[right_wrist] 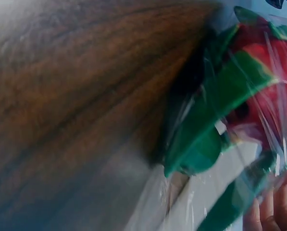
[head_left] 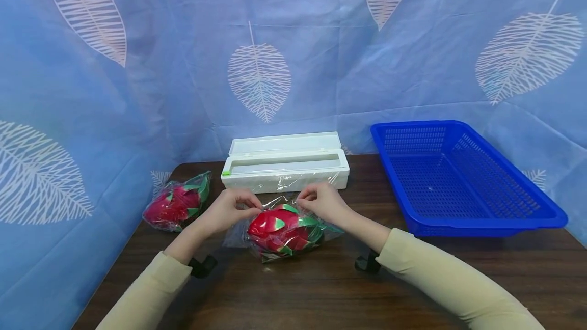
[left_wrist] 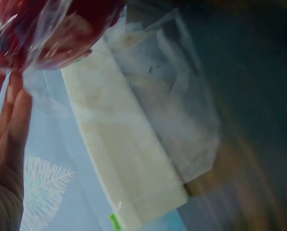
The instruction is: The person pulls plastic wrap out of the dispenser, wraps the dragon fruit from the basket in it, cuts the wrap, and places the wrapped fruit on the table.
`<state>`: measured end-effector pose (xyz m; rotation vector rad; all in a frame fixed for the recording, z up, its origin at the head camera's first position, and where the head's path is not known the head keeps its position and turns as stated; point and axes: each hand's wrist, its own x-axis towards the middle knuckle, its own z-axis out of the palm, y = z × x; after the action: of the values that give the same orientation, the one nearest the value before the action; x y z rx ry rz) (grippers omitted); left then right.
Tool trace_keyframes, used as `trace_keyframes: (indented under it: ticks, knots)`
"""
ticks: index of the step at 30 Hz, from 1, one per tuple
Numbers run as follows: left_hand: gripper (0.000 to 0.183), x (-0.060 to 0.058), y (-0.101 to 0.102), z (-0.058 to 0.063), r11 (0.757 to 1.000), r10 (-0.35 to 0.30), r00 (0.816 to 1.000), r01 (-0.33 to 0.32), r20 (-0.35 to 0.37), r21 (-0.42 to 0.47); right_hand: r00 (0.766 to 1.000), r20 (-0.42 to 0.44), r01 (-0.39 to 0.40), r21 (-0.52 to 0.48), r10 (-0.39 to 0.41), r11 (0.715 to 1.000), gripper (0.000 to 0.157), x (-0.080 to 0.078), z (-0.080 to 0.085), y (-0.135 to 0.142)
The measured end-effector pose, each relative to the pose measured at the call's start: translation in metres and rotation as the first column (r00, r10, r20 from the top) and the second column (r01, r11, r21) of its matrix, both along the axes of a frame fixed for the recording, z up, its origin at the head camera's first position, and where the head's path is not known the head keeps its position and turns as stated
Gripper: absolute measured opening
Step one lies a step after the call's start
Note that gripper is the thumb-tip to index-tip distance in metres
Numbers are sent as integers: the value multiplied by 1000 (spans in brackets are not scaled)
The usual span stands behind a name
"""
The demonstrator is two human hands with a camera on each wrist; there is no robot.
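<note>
1. Head view: the fruit (head_left: pixel 284 230) lies mid-table (head_left: pixel 279 299), before the white box (head_left: pixel 243 182) and between my hands. My left hand (head_left: pixel 231 210) pinches the clear film (head_left: pixel 236 236) at the fruit's upper left, thumb and forefinger narrowed together. My right hand (head_left: pixel 325 203) pinches film at the upper right, fingers curled. Only this view gives the blue basket (head_left: pixel 486 223) at right, the box's raised lid (head_left: pixel 284 144) and the second fruit (head_left: pixel 174 205), wrapped, at the table's left edge.
2. Left wrist view: the fruit's red side fills the upper left corner, my fingertips close under it at the film. Cannot tell here whether the thumb meets them. Seen better than from above: a broad, wrinkled spread of film beside the box.
3. Right wrist view: the leafy end close up, broad green leaves under creased film. My right fingers, cut by the frame, show beside the film; grip cannot be told from here.
4. Fruit's look: glossy red, green-tipped scales, lying on its side, leafy end rightward; film loose, with bright streaks.
</note>
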<state>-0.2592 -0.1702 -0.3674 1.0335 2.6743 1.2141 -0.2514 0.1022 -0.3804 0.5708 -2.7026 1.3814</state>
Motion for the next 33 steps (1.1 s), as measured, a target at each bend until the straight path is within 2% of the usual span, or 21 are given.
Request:
trace_keyframes:
  ticks: [3, 7, 12, 15, 19, 21, 23, 26, 29, 33]
  knots:
    - [12, 1, 3, -7, 997, 23, 1000, -22, -1, 68, 1000, 2, 4, 31, -4, 1000, 5, -1, -4, -5]
    - [16, 2, 6, -15, 987, 71, 997, -75, 33, 145, 1000, -7, 9, 54, -8, 998, 10, -2, -6, -9]
    - [14, 7, 6, -20, 980, 88, 993, -100, 76, 171, 993, -28, -113, 68, 115, 991, 10, -4, -10, -5]
    - [15, 11, 6, -22, 983, 62, 996, -73, 71, 166, 983, -2, -184, 76, 185, 980, 16, -2, -11, 1]
    - [19, 14, 4, -24, 984, 8, 996, -23, 88, 174, 970, 44, -242, 102, 239, 965, 22, 2, -11, 11]
    - [21, 15, 3, -23, 986, -26, 994, 9, 102, 164, 968, 40, -253, 118, 249, 960, 25, 5, -9, 16]
    - [24, 15, 1, -21, 990, -48, 994, 34, 96, 139, 968, -13, -245, 134, 249, 960, 27, 8, -6, 22]
    - [28, 17, -2, -17, 994, -74, 996, 71, 42, 84, 961, -161, -205, 134, 225, 970, 26, 15, 0, 28]
    - [31, 24, -8, -14, 997, -62, 998, 63, -6, 42, 922, -307, -208, 126, 238, 970, 21, 22, 4, 31]
    - [39, 35, -16, -13, 997, -55, 998, 54, 11, 58, 869, -370, -303, 124, 328, 945, 17, 30, 3, 27]
